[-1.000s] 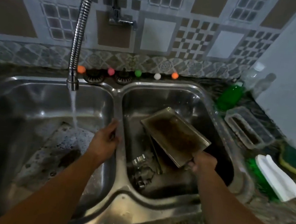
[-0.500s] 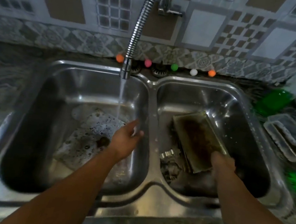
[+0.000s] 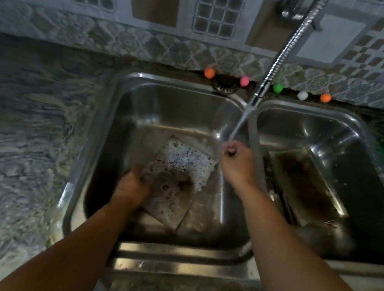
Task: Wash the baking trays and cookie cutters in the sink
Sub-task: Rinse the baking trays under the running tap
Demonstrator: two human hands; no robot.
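While water runs into the left basin (image 3: 118, 134), the sudsy baking tray (image 3: 178, 180) lies there, long axis slanting near-left to far-right. Left hand (image 3: 131, 187) touches its near-left corner, grip unclear; right hand (image 3: 235, 163) is curled, empty, under the stream. Second tray (image 3: 304, 187) sits in the right basin.

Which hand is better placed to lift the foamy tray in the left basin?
Left. The left hand already rests on the foamy tray's near edge, while the right hand is up under the water stream, holding nothing.
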